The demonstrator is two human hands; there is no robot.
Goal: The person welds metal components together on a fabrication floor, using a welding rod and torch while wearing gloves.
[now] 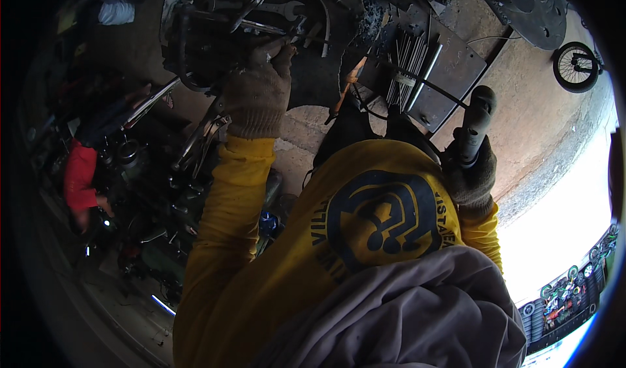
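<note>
My left hand (255,92), in a brown knit glove, reaches onto the dark workbench (306,84) among metal tools. Its fingers are bent together at a small metal part, and what they grip is too dark to make out. Just beyond them lies an open-end wrench (287,9). Out at my right side, my gloved right hand (471,175) is closed round a grey welding electrode holder (475,130). From its head a thin dark rod (433,87) runs left toward the bench. Between the hands is an orange clamp (353,74).
A bundle of thin metal rods (405,64) lies beside a flat steel plate (450,74). A small spoked wheel (576,66) is on the floor at far right. At left a person in a red sleeve (81,175) is near dark machine parts (130,153). Chrome tubes (150,100) stick out there.
</note>
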